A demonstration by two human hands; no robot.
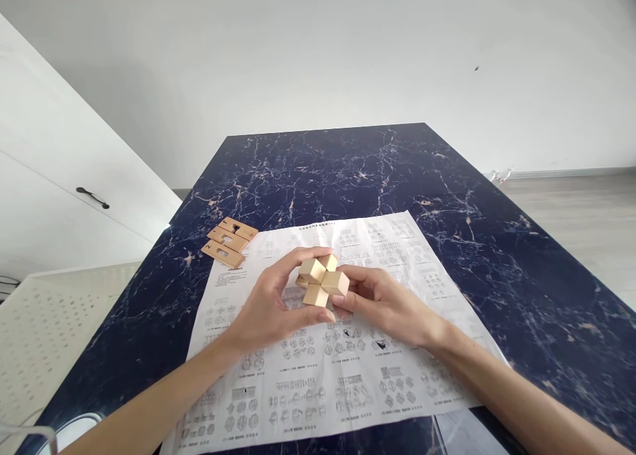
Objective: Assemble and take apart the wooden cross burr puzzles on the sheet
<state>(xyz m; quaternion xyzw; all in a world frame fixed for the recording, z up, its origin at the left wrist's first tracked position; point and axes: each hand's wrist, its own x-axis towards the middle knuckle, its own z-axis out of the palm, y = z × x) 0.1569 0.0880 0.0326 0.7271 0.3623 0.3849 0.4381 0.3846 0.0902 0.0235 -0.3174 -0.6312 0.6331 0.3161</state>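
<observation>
A pale wooden burr puzzle [322, 279] of interlocking square bars is held between my two hands, above a printed sheet. My left hand [273, 296] curves round its left side, with a finger on the top and the thumb near the lower bar. From the right, my right hand [375, 299] pinches a bar end between thumb and fingers. Beneath them the white instruction sheet [298, 375] lies creased on the table, covered with small puzzle diagrams. Part of the puzzle's far side is hidden by my fingers.
Several flat wooden pieces [229, 240] with cut-out slots overlap at the sheet's upper left corner. The dark blue marbled table [318, 170] reaches to a pale wall. A perforated cream seat [59, 322] and a white cabinet [59, 157] stand to the left.
</observation>
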